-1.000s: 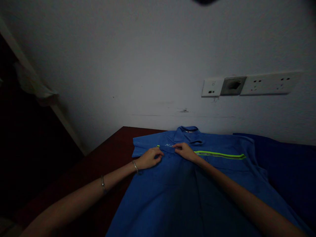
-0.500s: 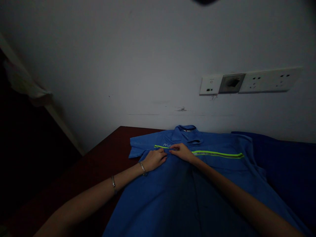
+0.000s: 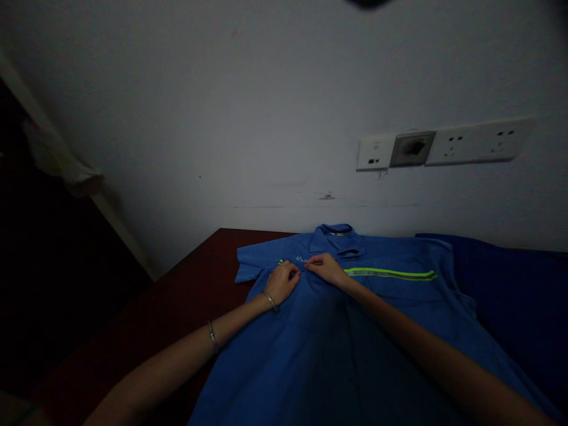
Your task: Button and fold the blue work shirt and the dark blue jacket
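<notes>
A blue short-sleeved work shirt [image 3: 394,307] lies spread out, its collar toward the wall and a yellow-green and grey reflective stripe [image 3: 390,273] across the chest. My left hand [image 3: 283,281] rests on the chest near the white lettering, thumb and forefinger pinched together on the shirt fabric. Just to its right, my right hand [image 3: 325,269] also pinches the cloth beside the lettering. A small gap separates the two sets of fingertips. Part of the stripe is hidden behind my hands. Two bracelets circle my left wrist and forearm.
Beneath the shirt is a dark red tabletop [image 3: 195,275] that meets a pale wall [image 3: 266,118]. Darker blue cloth [image 3: 519,296] lies to the right. A row of wall sockets [image 3: 439,145] sits above it. Dim furniture or a doorway stands at the left.
My left hand has shifted slightly up and right, and its fingers have drawn into a pinch. My right hand has stayed almost in place, its fingertips at the cloth.
</notes>
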{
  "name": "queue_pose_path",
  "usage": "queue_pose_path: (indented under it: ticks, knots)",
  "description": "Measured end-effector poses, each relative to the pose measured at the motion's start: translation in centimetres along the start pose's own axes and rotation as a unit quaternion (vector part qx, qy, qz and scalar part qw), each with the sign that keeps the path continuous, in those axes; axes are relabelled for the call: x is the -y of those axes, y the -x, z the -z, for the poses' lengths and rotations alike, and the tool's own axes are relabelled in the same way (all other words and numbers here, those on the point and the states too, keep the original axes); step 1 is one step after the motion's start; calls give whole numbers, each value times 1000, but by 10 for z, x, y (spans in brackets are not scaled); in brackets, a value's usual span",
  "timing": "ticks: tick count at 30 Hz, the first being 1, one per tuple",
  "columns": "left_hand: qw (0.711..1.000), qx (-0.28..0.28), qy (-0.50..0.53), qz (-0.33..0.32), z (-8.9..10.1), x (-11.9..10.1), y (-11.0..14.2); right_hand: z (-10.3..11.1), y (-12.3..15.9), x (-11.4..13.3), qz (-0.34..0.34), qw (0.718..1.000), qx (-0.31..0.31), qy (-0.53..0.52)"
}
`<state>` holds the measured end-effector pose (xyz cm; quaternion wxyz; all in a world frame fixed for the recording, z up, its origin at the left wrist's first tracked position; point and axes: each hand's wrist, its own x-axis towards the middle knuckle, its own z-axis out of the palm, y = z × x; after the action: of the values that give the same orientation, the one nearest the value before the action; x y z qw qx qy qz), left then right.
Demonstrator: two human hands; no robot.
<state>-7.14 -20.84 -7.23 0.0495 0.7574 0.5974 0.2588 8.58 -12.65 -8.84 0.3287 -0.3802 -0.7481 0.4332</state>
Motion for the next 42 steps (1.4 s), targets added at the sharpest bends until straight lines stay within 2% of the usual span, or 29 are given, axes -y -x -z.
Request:
queue_pose_path:
  ticks: [13, 18, 22, 29, 38, 42]
  knots:
    - [1000, -26, -5, -15, -3, 2, 8, 7, 5, 9, 1, 998, 56, -4]
    - [999, -25, -5, -25, -4, -1, 8, 16, 7, 14, -39, 993, 111, -30]
    - [999, -26, -11, -41, -6, -2, 8, 17, 10, 13, -17, 989, 141, -44]
    - [998, -32, -13, -45, -8, 0, 9, 7, 13, 7, 10, 993, 113, -27]
    - [999, -30, 32, -30, -8, 1, 8, 0, 14, 5, 142, 987, 43, 67]
    - [997, -34, 75, -6, -5, -2, 6, -3, 16, 6, 172, 978, 17, 119]
